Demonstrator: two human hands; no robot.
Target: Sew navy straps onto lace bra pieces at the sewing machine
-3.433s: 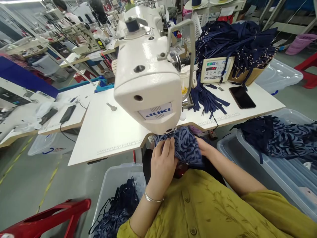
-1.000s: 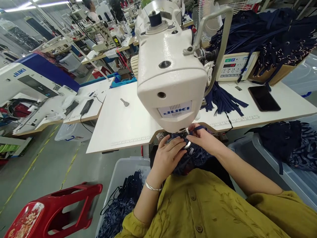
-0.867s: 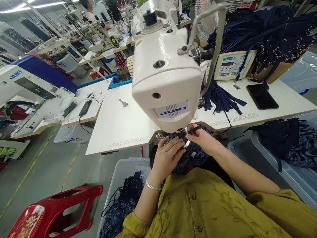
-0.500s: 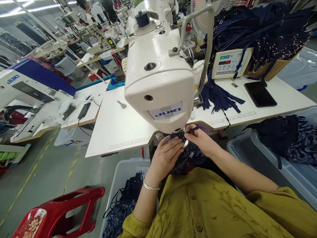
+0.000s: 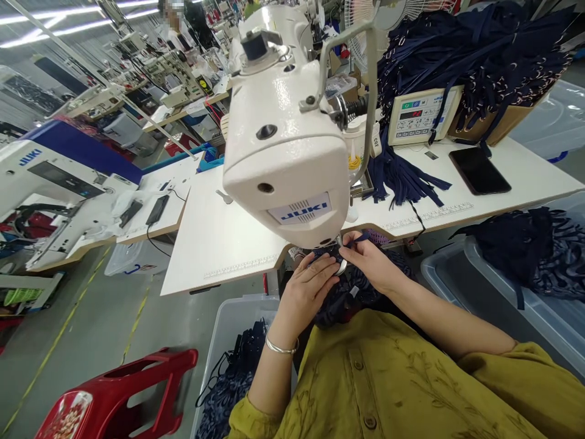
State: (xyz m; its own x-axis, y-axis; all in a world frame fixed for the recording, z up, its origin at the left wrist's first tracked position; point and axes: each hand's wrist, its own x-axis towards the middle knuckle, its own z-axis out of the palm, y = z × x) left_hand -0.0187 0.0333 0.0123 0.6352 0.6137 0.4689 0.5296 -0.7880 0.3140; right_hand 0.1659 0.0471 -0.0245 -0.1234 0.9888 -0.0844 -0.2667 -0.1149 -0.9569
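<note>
A white sewing machine (image 5: 283,134) stands on the white table (image 5: 214,231) in front of me. Under its head lies a navy patterned garment (image 5: 351,296), partly hidden by the machine and my hands. My left hand (image 5: 306,289) rests on the garment with fingers curled down on the fabric. My right hand (image 5: 372,259) pinches a thin navy strap (image 5: 361,238) beside a small metal ring (image 5: 342,266) just below the needle area.
A bundle of navy straps (image 5: 402,177), a control panel (image 5: 418,116) and a black phone (image 5: 479,171) lie on the table's right. Plastic bins with navy fabric stand at left (image 5: 228,378) and right (image 5: 525,262). A red stool (image 5: 114,396) is on the floor at left.
Since 3.4 s ago my right hand has come up from under the garment and taken the strap. In the last second both hands stay under the machine head; only the view shifts.
</note>
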